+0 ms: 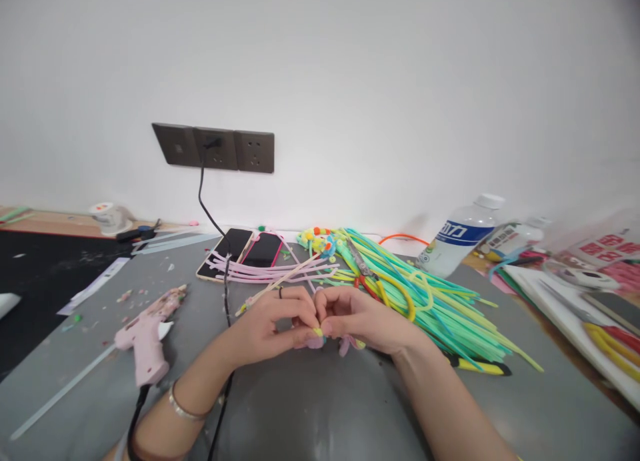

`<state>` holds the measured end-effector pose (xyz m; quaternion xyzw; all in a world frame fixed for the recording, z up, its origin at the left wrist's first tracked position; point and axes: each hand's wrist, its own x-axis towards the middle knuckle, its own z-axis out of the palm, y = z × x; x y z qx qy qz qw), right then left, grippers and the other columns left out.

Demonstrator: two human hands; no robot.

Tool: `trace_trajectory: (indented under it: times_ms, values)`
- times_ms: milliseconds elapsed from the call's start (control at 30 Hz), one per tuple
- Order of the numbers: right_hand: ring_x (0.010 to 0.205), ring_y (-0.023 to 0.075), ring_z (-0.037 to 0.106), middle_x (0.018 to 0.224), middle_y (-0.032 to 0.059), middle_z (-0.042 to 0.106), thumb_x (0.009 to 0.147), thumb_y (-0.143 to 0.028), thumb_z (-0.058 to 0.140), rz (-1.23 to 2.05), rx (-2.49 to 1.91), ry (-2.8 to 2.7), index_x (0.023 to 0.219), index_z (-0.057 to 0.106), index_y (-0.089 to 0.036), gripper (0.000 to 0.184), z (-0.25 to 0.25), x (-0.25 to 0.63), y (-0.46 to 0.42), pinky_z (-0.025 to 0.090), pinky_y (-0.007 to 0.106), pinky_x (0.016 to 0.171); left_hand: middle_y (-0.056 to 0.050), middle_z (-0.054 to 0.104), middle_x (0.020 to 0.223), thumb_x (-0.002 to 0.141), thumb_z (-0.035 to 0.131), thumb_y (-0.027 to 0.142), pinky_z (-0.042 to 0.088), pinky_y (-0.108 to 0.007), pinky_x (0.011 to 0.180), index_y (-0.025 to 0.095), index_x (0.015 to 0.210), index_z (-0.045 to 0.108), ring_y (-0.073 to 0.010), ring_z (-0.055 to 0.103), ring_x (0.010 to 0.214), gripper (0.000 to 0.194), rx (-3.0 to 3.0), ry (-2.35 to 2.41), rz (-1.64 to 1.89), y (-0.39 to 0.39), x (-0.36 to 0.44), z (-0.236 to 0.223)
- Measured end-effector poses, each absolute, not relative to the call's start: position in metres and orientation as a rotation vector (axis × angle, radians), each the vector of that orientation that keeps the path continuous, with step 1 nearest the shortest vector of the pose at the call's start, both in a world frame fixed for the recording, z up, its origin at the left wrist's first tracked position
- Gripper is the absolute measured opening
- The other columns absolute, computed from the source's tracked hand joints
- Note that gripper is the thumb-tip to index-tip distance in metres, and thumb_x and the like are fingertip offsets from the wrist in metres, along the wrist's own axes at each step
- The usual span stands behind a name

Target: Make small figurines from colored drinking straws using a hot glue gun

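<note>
My left hand and my right hand meet at the middle of the grey mat, fingertips pinched together. Between them is a small fuzzy pipe-cleaner piece, pink with some yellow; my fingers cover much of it. A pink and yellow end of fuzzy stem hangs below my right fingers. Just beyond my hands lie loose pink pipe cleaners. To the right of my right hand spreads a large bundle of green and yellow pipe cleaners, with scissors with yellow and red handles on top.
A pink glue gun with a black cord lies at left. Two phones lie under the pink stems. A tilted plastic bottle stands at back right. More scissors rest at far right. A black cable runs from the wall socket.
</note>
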<state>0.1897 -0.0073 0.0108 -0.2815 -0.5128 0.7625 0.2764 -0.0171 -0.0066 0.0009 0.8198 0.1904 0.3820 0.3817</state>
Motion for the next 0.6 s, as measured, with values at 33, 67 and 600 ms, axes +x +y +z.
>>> trace_trajectory:
  times_ms: [33, 67, 600]
  values:
    - [0.055, 0.0063, 0.055, 0.065, -0.0034, 0.064, 0.073, -0.027, 0.082, 2.051, -0.744, -1.363, 0.073, 0.062, -0.017, 0.023, 0.011, 0.189, -0.007, 0.039, 0.014, 0.043, -0.008, 0.065, 0.079, 0.095, 0.058, 0.033, 0.048, -0.026, 0.069, 0.017, 0.081, 0.071, -0.0153, 0.061, 0.074, 0.024, 2.100, 0.483, 0.988, -0.006, -0.017, 0.001]
    - [0.055, 0.0067, 0.056, 0.065, -0.0035, 0.064, 0.073, -0.028, 0.083, 2.055, -0.739, -1.351, 0.073, 0.062, -0.017, 0.024, 0.011, 0.188, -0.007, 0.038, 0.014, 0.043, -0.008, 0.065, 0.079, 0.095, 0.058, 0.033, 0.048, -0.026, 0.069, 0.017, 0.081, 0.070, -0.0153, 0.061, 0.073, 0.025, 2.108, 0.482, 0.995, -0.006, -0.017, 0.001]
    - [0.058, 0.0098, 0.057, 0.068, -0.0019, 0.063, 0.075, -0.036, 0.082, 1.860, -0.787, -1.359, 0.074, 0.062, -0.017, 0.028, 0.002, 0.180, -0.006, 0.044, 0.021, 0.056, -0.004, 0.064, 0.074, 0.085, 0.071, 0.038, 0.048, -0.025, 0.065, 0.017, 0.076, 0.068, -0.0147, 0.059, 0.069, 0.023, 1.907, 0.680, 1.091, 0.001, -0.014, -0.005]
